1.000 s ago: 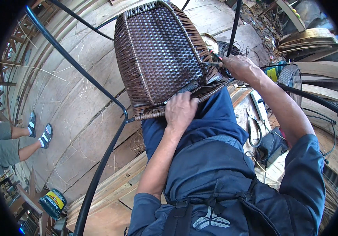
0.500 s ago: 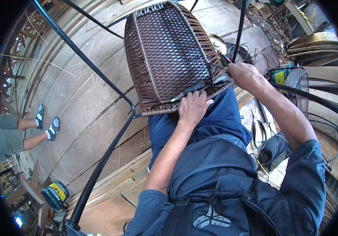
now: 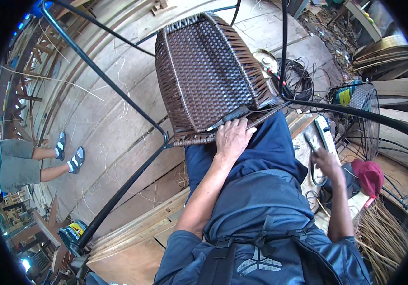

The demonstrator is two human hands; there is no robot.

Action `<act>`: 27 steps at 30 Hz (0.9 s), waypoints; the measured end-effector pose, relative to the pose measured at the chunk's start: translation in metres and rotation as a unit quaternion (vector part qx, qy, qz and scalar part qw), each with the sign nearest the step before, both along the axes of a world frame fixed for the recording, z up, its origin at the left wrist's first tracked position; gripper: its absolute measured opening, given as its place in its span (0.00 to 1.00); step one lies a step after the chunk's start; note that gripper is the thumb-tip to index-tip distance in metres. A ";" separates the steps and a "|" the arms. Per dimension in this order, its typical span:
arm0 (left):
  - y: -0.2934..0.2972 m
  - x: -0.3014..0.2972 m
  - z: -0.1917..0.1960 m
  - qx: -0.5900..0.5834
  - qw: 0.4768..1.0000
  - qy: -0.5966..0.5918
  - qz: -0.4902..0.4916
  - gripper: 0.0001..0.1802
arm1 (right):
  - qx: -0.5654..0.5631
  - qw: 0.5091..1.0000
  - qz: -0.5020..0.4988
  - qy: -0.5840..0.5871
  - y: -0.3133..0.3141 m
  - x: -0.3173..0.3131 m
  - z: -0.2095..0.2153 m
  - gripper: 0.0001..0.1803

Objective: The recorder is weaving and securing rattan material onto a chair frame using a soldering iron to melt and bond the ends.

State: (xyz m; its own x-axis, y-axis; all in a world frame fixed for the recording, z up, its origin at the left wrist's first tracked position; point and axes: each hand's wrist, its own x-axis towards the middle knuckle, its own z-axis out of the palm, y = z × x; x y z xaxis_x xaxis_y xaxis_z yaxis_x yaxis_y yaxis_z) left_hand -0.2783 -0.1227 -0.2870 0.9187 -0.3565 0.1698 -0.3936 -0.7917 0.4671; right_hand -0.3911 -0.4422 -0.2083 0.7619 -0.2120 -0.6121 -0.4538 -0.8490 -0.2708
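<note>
A dark brown woven chair (image 3: 208,71) on a black metal frame lies across my lap. My left hand (image 3: 231,138) is closed over its near woven rim, thumb stretched to the right. At my left fingertips, an awl-like tool (image 3: 234,115) with a dark handle and pointed metal tip lies against the weave. To the right, my right hand (image 3: 326,164) is smeared by motion over a pair of scissors (image 3: 314,159) on a bench. Whether its fingers touch the scissors I cannot make out.
Black frame legs (image 3: 118,202) reach out left and right. A coil of dark strand (image 3: 301,80) lies beyond the chair. Right of the bench are a fan (image 3: 367,102), a red cap (image 3: 369,176) and thin canes (image 3: 382,232). A person (image 3: 21,159) stands at left.
My right hand has left the chair's right corner and come down to the bench by the scissors. My left hand stays on the rim. The view has shifted, bringing the red cap and canes into sight.
</note>
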 end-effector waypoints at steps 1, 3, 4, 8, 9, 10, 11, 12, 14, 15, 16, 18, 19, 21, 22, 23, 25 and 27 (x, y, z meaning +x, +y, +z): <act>0.000 0.000 0.002 0.002 1.000 0.009 0.001 0.21 | -0.038 0.997 0.067 -0.008 -0.006 -0.014 -0.023 0.17; -0.003 -0.001 0.001 -0.015 1.000 -0.017 -0.007 0.20 | -0.029 0.996 0.036 -0.078 -0.017 -0.058 -0.094 0.18; -0.003 -0.001 0.004 0.006 1.000 -0.014 -0.002 0.20 | 0.048 0.994 -0.091 -0.031 -0.010 -0.067 -0.114 0.16; 0.002 0.001 0.002 0.034 0.999 -0.036 0.003 0.20 | -0.055 0.983 0.166 -0.056 -0.008 -0.125 -0.173 0.18; 0.000 0.002 0.005 0.036 0.999 -0.023 -0.004 0.19 | -0.135 0.959 0.247 -0.011 -0.007 -0.130 -0.176 0.20; -0.004 0.003 0.006 0.033 0.999 -0.017 -0.012 0.19 | -0.017 0.997 0.068 0.019 -0.009 -0.133 -0.184 0.23; -0.003 0.004 0.005 0.036 0.999 -0.011 -0.013 0.19 | -0.016 0.998 0.065 0.020 -0.007 -0.125 -0.174 0.23; 0.002 0.004 0.005 0.043 0.999 -0.010 -0.010 0.19 | -0.016 0.995 0.091 0.041 0.006 -0.101 -0.144 0.22; 0.004 0.005 0.004 0.042 0.999 -0.009 -0.011 0.20 | 0.011 0.999 0.010 0.052 0.026 -0.046 -0.062 0.18; -0.001 0.006 0.005 0.038 0.999 -0.008 -0.016 0.20 | 0.014 0.999 -0.043 -0.014 0.024 -0.029 -0.047 0.16; -0.003 0.007 0.007 0.040 0.999 0.001 -0.021 0.20 | 0.014 0.996 -0.035 -0.082 0.022 -0.006 -0.035 0.14; -0.003 0.008 0.006 0.048 0.998 0.001 -0.027 0.21 | 0.023 0.984 -0.019 -0.173 0.020 0.045 -0.022 0.13; -0.003 0.009 0.007 0.050 0.998 0.010 -0.027 0.22 | 0.029 0.980 -0.016 -0.197 0.018 0.068 -0.021 0.14; -0.002 0.009 0.007 0.050 0.998 0.037 -0.022 0.22 | -0.014 0.994 -0.019 -0.106 0.010 0.115 -0.025 0.14; -0.001 0.008 0.006 0.056 0.997 0.041 -0.021 0.22 | -0.029 0.987 -0.033 -0.154 0.000 0.130 -0.043 0.15; -0.002 0.009 0.011 0.068 0.996 0.061 -0.019 0.23 | -0.056 0.977 -0.059 -0.198 -0.005 0.148 -0.048 0.14; -0.001 0.009 0.013 0.072 0.995 0.065 -0.017 0.23 | -0.001 0.950 -0.071 -0.304 -0.015 0.191 -0.065 0.13; -0.005 0.011 0.013 0.072 0.995 0.071 -0.021 0.24 | 0.019 0.931 -0.037 -0.361 -0.025 0.231 -0.098 0.14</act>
